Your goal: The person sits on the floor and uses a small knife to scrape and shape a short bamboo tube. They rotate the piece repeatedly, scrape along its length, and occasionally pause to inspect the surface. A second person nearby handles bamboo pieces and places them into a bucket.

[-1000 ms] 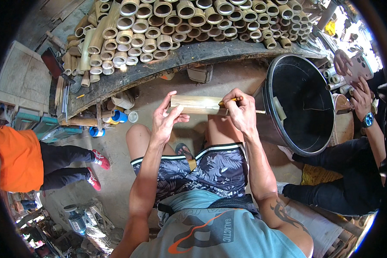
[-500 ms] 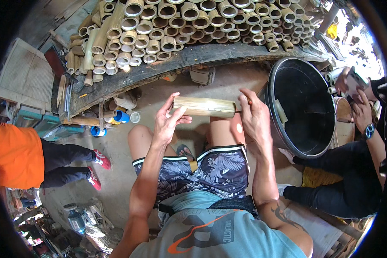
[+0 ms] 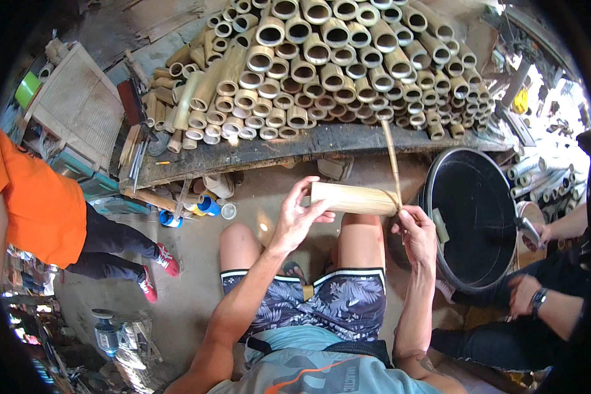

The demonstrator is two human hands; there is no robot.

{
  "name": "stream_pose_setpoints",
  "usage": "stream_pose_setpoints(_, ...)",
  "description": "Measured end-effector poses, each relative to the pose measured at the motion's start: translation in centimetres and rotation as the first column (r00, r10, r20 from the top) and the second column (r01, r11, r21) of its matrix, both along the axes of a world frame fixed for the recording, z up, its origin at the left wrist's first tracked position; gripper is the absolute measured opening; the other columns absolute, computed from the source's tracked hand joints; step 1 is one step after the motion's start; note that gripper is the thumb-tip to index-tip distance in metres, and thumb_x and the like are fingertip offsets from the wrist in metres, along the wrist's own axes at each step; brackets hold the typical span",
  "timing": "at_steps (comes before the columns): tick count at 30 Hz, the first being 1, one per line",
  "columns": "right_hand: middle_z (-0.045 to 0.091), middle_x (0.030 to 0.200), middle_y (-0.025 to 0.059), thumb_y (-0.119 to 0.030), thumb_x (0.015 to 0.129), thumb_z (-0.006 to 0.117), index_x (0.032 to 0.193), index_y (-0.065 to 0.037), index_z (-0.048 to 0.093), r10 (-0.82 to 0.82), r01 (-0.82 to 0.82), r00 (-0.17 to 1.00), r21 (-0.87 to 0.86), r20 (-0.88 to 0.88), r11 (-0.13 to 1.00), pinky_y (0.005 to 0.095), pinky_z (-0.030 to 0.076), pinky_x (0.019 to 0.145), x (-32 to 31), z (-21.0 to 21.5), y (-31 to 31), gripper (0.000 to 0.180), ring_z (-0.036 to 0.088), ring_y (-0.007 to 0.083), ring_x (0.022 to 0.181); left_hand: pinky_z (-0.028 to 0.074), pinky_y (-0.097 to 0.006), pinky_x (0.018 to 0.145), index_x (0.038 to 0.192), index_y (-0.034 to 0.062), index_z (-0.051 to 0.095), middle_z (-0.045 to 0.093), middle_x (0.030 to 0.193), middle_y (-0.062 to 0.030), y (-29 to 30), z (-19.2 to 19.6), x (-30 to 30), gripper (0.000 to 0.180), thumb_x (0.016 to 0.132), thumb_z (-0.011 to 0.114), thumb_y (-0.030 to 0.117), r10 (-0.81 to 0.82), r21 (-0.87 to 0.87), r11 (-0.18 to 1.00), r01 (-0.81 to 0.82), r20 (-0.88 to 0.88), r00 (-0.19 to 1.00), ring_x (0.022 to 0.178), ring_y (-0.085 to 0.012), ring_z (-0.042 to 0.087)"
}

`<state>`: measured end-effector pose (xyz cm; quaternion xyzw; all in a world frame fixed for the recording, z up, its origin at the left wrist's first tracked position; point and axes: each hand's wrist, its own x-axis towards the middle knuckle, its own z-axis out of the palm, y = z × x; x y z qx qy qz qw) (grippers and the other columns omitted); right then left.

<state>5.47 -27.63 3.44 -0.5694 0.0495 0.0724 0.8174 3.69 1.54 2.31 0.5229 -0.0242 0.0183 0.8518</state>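
A pale bamboo tube [image 3: 354, 197] lies crosswise above my knees. My left hand [image 3: 297, 213] is closed round its left end, thumb along the near side. At the tube's right end, my right hand [image 3: 416, 231] pinches the lower end of a thin brown stick [image 3: 393, 157]. From there the stick rises away from me, its far tip overlapping the bench edge in the picture. Its lower end crosses the tube's right rim; whether it touches the rim I cannot tell.
Bamboo tubes [image 3: 335, 33] are piled on a dark bench [image 3: 243, 157] ahead. A large black tub [image 3: 469, 223] stands right, a pale piece inside. One person in orange [image 3: 39, 203] stands left; another person's hand with a watch [image 3: 528, 295] shows right. Blue containers [image 3: 171, 218] sit under the bench.
The thin stick, mostly hidden at the tube's right end before, now shows at length outside it. My right hand has turned and lowered beside the tube. The view has tilted toward the bench.
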Motion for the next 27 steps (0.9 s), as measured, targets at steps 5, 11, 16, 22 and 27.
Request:
stream_pose_setpoints(5, 0.072, 0.085, 0.0084, -0.009, 0.101, 0.069, 0.109, 0.001, 0.069, -0.234, 0.212, 0.957, 0.137, 0.172, 0.968, 0.0209, 0.051, 0.061, 0.7, -0.1, -2.7, 0.013, 0.067, 0.0115, 0.07, 0.066, -0.03, 0.073, 0.147, 0.0064, 0.041, 0.053, 0.128, -0.0133, -5.0, 2.8, 2.4, 0.059, 0.097, 0.072, 0.003, -0.049, 0.037, 0.998, 0.045, 0.1, 0.994, 0.088, -0.0215, 0.074)
stream_pose_setpoints(11, 0.071, 0.09, 0.005, -0.01, 0.103, 0.068, 0.109, 0.0, 0.07, -0.524, 0.581, 0.76, -0.041, 0.385, 0.813, 0.0208, 0.05, 0.064, 0.9, 2.0, -7.6, 0.012, 0.064, 0.009, 0.072, 0.063, -0.033, 0.08, 0.152, 0.0093, 0.036, 0.048, 0.138, -0.014, -9.0, 5.8, 2.4, 0.072, 0.094, 0.078, 0.012, -0.316, 0.381, 0.884, 0.272, 0.057, 0.947, 0.098, -0.0226, 0.072)
stream_pose_setpoints(16, 0.069, 0.095, 0.0021, -0.015, 0.105, 0.066, 0.111, 0.003, 0.069, -0.463, 0.856, 0.516, -0.409, 0.721, 0.318, 0.0252, 0.052, 0.072, 0.6, 4.0, -15.7, 0.019, 0.061, 0.0086, 0.08, 0.059, -0.033, 0.089, 0.136, 0.0029, 0.056, 0.064, 0.12, -0.0101, -0.7, 7.0, 5.0, 0.052, 0.09, 0.078, 0.01, 0.0, 0.524, 0.826, -0.207, 0.368, 0.93, 0.1, -0.0159, 0.069)
stream_pose_setpoints(22, 0.07, 0.097, 0.0224, -0.008, 0.098, 0.065, 0.104, 0.0, 0.068, -0.112, 0.599, 0.797, -0.8, 0.593, 0.028, 0.0434, 0.053, 0.077, 5.9, -5.1, -21.9, 0.01, 0.068, 0.0401, 0.087, 0.045, -0.047, 0.105, 0.124, 0.0041, 0.063, 0.055, 0.127, -0.0175, 23.3, 8.7, 13.6, 0.034, 0.092, 0.069, 0.013, 0.554, 0.592, -0.077, -0.802, 0.694, 0.459, 0.121, -0.0337, 0.056)
stream_pose_setpoints(27, 0.073, 0.087, 0.0259, -0.013, 0.092, 0.06, 0.094, -0.002, 0.074, -0.136, 0.056, 0.989, -0.996, 0.065, -0.073, 0.0502, 0.056, 0.075, 8.7, -15.3, -27.1, 0.018, 0.075, 0.0415, 0.088, 0.039, -0.049, 0.117, 0.149, 0.0087, 0.053, 0.051, 0.153, -0.0228, 35.2, 8.8, 15.9, 0.07, 0.086, 0.069, 0.032, 0.769, 0.935, -0.053, -0.351, 0.262, 0.583, 0.139, -0.0379, 0.051)
